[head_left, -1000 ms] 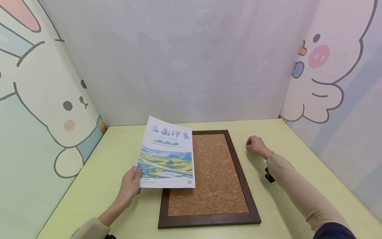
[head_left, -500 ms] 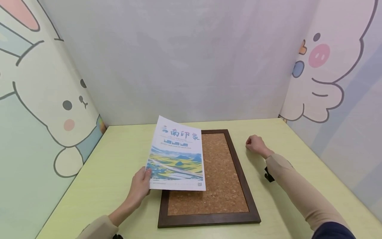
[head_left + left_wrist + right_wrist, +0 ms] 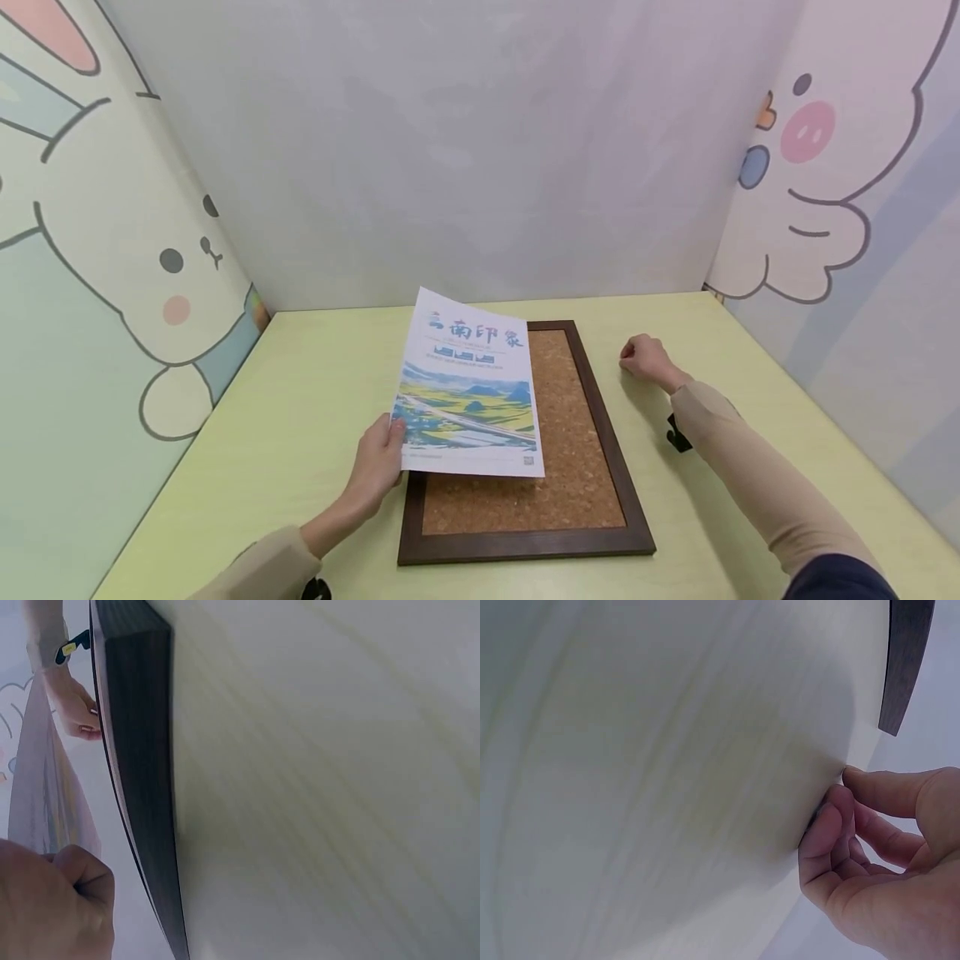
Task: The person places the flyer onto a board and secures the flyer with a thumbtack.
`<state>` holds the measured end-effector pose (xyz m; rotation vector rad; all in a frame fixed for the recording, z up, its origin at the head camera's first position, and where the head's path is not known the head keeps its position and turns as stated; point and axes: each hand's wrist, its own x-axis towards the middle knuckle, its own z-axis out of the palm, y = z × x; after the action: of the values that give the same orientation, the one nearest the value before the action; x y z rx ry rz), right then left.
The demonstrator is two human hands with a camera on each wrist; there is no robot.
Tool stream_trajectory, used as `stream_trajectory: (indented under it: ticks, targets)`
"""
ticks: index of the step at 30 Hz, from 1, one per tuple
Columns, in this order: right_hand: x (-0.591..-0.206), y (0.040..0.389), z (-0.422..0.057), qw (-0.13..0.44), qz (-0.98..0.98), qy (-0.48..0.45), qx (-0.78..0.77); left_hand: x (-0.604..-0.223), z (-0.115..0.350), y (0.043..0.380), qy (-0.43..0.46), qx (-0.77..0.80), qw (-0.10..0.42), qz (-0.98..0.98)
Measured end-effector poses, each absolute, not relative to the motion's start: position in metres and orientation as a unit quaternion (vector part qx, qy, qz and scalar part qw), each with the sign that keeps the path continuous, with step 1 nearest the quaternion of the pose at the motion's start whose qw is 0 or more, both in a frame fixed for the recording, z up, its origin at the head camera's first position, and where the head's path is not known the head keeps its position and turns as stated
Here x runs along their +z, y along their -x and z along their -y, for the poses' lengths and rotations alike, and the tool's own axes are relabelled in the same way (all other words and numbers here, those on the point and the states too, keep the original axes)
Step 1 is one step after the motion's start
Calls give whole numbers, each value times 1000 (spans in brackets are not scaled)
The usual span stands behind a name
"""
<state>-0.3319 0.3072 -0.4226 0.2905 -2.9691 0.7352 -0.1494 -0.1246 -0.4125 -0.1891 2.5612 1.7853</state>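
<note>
"What had just changed for us?"

"Our poster (image 3: pixel 476 392) had moved rightward to the middle of the head view. Our left hand (image 3: pixel 377 462) gripped its lower left edge, thumb on the printed side, and the sheet overlapped more of the corkboard (image 3: pixel 577 433). We judged that it sat better over the cork, though not yet laid flat."

"And our right hand (image 3: pixel 648 362)?"

"It had stayed at middle right, well apart from the left, fingers loosely curled against the table (image 3: pixel 315 375). We saw nothing in it."

"Which edges mattered?"

"The sheet's bottom edge hung above the cork, shadow beneath. The wooden border (image 3: pixel 525 547) showed along its right and bottom."

"Room to move?"

"We had plenty at lower left, less between the border and our right hand."
</note>
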Motion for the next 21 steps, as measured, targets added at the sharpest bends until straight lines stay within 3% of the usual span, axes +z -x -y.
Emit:
stream_trajectory:
  ticks: [21]
  targets:
    - [-423, 334, -311, 26, 964, -86, 251, -421, 93, 144, 68, 588, 54, -804]
